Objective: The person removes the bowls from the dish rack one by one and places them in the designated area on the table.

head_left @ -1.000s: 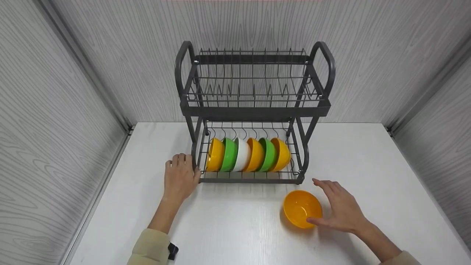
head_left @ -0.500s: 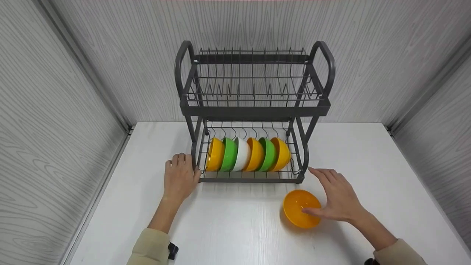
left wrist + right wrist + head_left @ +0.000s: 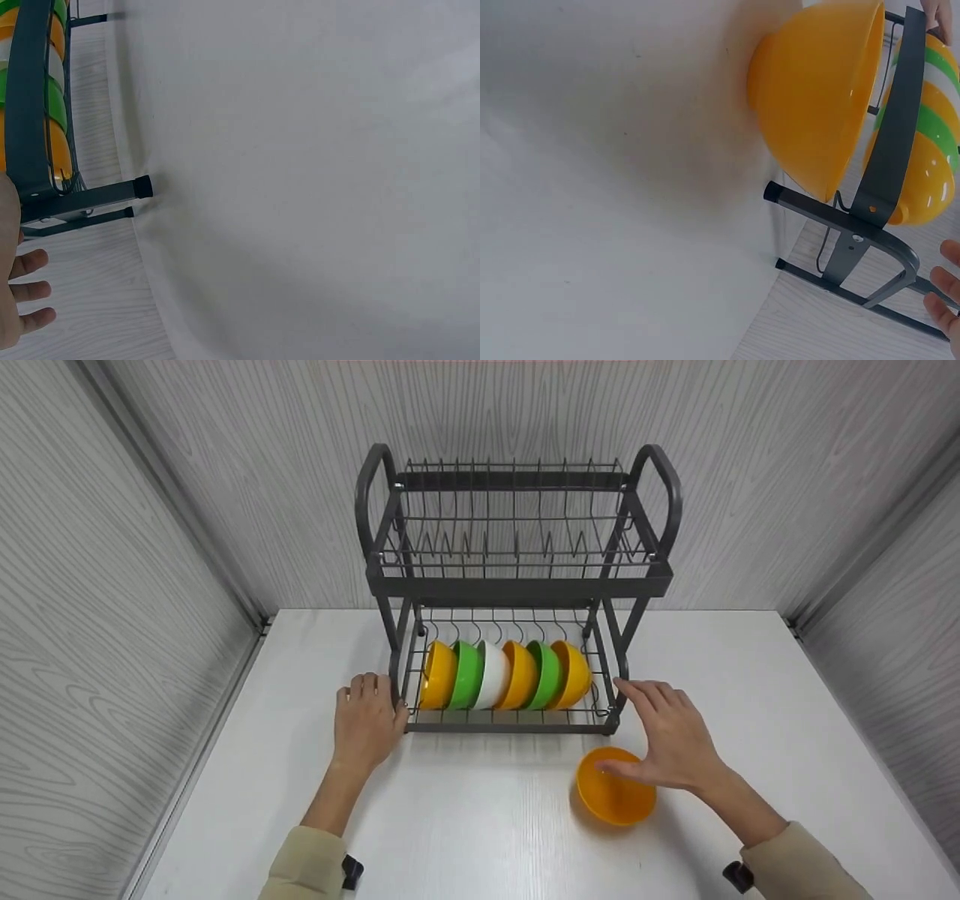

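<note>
Bowl [image 3: 616,804]: sitting outside rack [image 3: 519,587]
Six bowls [image 3: 519,679]: standing inside
Left grip [image 3: 365,726]: loosely touching rack
Right grip [image 3: 670,739]: hanging wide

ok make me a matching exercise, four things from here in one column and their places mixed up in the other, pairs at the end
Things:
1. white bowl
2. right hand
3. loose bowl
4. left hand

Places:
A. near the right side of the rack
B. at the rack's left side
C. between a green bowl and an orange bowl
D. mouth up, in front of the rack

Pairs: 1-C, 2-A, 3-D, 4-B
</note>
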Motion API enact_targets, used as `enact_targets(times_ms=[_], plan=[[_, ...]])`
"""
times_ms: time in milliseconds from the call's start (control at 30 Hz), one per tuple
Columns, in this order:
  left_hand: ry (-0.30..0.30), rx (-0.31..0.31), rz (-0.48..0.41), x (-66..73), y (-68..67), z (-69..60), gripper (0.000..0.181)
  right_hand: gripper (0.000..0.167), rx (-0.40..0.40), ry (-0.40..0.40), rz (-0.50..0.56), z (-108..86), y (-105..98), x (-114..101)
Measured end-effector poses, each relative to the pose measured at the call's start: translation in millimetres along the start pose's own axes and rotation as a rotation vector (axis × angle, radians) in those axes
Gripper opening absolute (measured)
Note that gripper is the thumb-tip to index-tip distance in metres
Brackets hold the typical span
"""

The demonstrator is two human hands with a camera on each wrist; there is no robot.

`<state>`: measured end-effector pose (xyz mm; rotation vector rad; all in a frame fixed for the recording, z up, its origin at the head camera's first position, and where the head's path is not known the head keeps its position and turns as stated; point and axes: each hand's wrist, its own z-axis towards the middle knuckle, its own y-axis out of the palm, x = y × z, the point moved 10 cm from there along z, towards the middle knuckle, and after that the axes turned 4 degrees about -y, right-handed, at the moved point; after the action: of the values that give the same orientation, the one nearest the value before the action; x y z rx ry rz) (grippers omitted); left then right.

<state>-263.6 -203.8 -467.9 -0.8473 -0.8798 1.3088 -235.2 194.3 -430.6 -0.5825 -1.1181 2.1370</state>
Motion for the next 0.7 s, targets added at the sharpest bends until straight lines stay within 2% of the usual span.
enact_targets(times_ms=[133,700], plan=[[0.005,0.002,0.004,0.6,0.0,-0.2,0.038,0.113,0.016,-0.016,-0.024,10.0,1.1,-1.9],[-0.004,-0.016,0.006,1.5,-0.5,0.0,0.038,0.115,-0.064,-0.035,-0.114,41.3,17.8,0.5]])
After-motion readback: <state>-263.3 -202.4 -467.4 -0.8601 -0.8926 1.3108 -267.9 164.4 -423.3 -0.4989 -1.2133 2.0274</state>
